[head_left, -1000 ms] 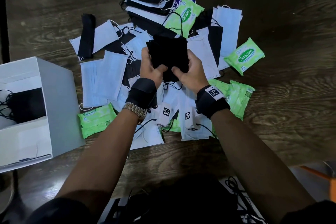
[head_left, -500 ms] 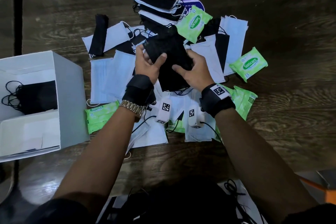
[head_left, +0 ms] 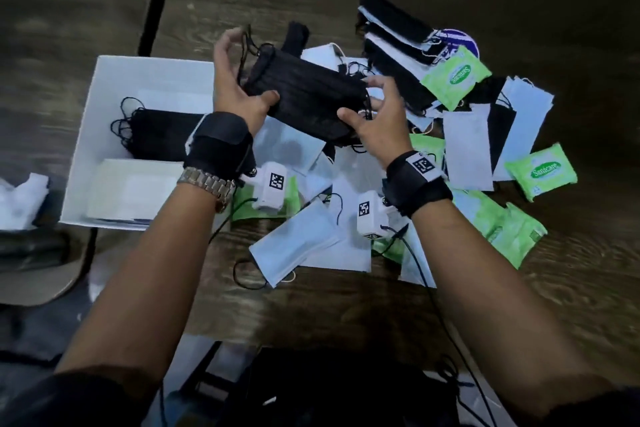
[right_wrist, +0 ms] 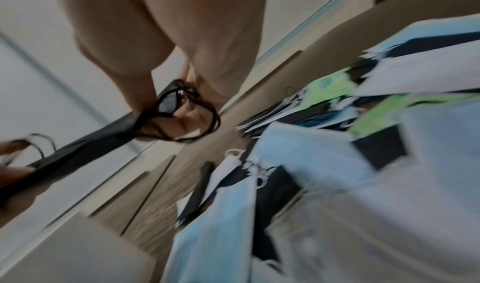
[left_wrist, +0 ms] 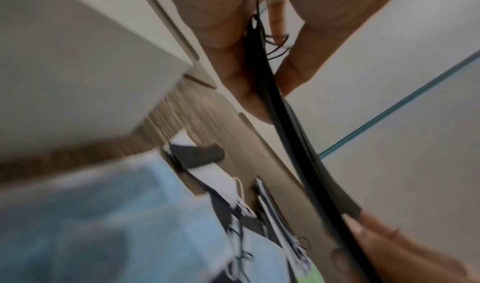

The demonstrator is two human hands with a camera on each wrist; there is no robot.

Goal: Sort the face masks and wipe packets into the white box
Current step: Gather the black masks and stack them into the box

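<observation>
Lifted off the pile toward the box (head_left: pixel 104 135), black masks (head_left: pixel 304 97) are pinched endwise by left hand (head_left: pixel 235 87) and right hand (head_left: pixel 377 114), keeping them stacked.

table (head_left: pixel 450 305) (dark wood) | masks (head_left: pixel 467 149), wipe packets (head_left: pixel 540 172), white box (head_left: pixel 138 76)

Left wrist view: motion-blurred; the white box (left_wrist: pixel 85 65) and pale blue masks (left_wrist: pixel 109 226) are smears, and the black mask stack (left_wrist: pixel 293 135) shows only edge-on.
Right wrist view: also blurred; print on the green wipe packets (right_wrist: pixel 330 90) is unreadable.
Left hand (head_left: pixel 239 80): fingertips hidden behind the black mask stack (head_left: pixel 308 97) in the head view.
White box (head_left: pixel 145 80): right part covered by the left forearm; black masks inside (head_left: pixel 156 135) partly hidden.
Purple round item (head_left: pixel 457 40): mostly buried under masks; cannot be identified.
Pile under the wrists: several masks and one green packet (head_left: pixel 292 198) covered by the wrist cameras.
Bottom edge: dark objects in shadow, indistinct.
</observation>
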